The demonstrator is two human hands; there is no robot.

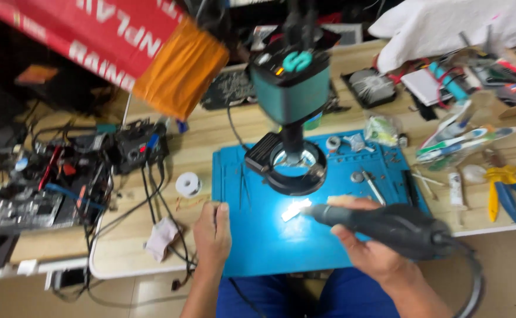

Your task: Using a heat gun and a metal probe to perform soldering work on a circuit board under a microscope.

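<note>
Right hand (368,250) lower right of frame, clenched round dark hot-air wand (387,222), nozzle aimed left at small white chip (296,209) lit on blue mat (258,241), center frame, under microscope (290,88) w/ ring light (286,165). Left hand (212,231) bottom center-left, curled in loose fist at mat's left edge, holding nothing visible. Solder spool (188,184) left of mat; pliers (508,188) far right.

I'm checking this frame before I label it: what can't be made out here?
- Small white piece: washed out by lamp glare, head view; its kind is unclear.
- Tool tip: blurred by motion and glare.
- Left hand: curled, so anything in its grip is hidden.
- Cord: cut off by the bottom edge.
</note>
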